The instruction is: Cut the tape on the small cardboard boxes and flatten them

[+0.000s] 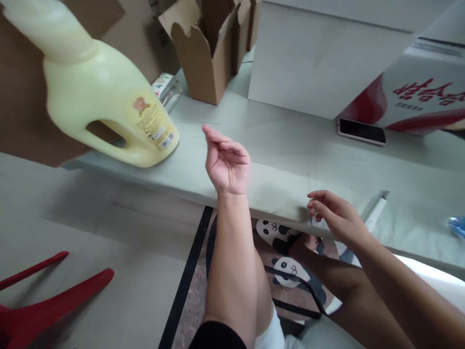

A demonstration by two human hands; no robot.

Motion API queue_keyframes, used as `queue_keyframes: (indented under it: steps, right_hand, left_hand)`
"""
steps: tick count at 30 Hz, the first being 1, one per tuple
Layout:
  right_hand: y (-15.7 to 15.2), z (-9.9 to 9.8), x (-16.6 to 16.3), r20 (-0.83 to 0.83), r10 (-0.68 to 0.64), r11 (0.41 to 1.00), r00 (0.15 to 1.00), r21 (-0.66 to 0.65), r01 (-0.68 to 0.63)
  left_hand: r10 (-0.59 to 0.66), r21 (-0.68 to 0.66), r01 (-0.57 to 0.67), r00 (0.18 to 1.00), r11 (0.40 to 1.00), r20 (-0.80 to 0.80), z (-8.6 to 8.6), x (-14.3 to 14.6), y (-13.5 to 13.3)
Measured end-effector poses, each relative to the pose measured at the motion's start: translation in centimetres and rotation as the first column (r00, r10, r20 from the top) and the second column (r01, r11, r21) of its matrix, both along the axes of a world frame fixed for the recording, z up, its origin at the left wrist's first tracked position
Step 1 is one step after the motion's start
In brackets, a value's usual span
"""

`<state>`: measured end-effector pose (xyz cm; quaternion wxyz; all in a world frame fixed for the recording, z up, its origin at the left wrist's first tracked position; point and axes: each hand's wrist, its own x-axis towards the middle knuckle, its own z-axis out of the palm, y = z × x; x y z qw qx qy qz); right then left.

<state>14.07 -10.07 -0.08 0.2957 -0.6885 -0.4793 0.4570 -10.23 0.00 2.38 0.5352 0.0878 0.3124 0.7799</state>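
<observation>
My left hand (pixel 228 162) is raised over the front part of the table, palm toward me. Its fingers are bent together loosely, thumb side out, and nothing shows in them. Just above the table's front edge is my right hand (pixel 332 211), fingers half curled and apart, with no held thing visible. Right beside it on the tabletop lies a slim white tool (pixel 378 211) with a grey tip, perhaps a box cutter. The nearest thing to the left hand is a large pale-yellow bottle (pixel 105 92) with a handle and label.
Open brown cardboard boxes (pixel 203 63) and a big white box (pixel 294 63) stand along the back. A phone (pixel 361 132) lies before a red-and-white carton (pixel 414 92). A blue wrapped item (pixel 457 227) is at the right edge. A red chair part (pixel 58 300) is lower left.
</observation>
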Motion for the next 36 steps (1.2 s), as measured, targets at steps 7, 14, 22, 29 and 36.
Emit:
queue_keyframes:
  steps: [7, 14, 22, 29, 36]
  right_hand:
    - [11.3, 2.7, -7.4, 0.238, 0.297, 0.881, 0.925, 0.305, -0.361]
    - [23.5, 6.8, -17.0, 0.677, 0.244, 0.621, 0.694, 0.441, -0.648]
    - [31.2, 10.4, -24.0, 0.852, 0.230, 0.704, 0.469, 0.187, -0.685]
    - [30.8, 8.3, -22.6, 0.835, 0.215, 0.709, 0.507, 0.224, -0.669]
    - [18.5, 6.5, -11.0, 0.627, 0.076, 0.332, 0.775, 0.717, -0.613]
  left_hand:
    - [-0.064, 0.101, 0.051, 0.990, 0.994, 0.123, -0.2, -1.7, 1.0]
    - [-0.012, -0.013, 0.024, 0.812, 1.000, 0.584, 0.0, -3.4, 2.0]
    - [-0.071, -0.001, 0.088, 0.812, 0.996, 0.580, 0.4, -4.0, 1.8]
    - [-0.061, -0.011, 0.086, 0.790, 0.996, 0.610, 0.4, -5.4, 1.6]
    - [0.157, -0.111, -0.126, 0.925, 0.986, 0.345, -0.1, -5.7, 0.9]
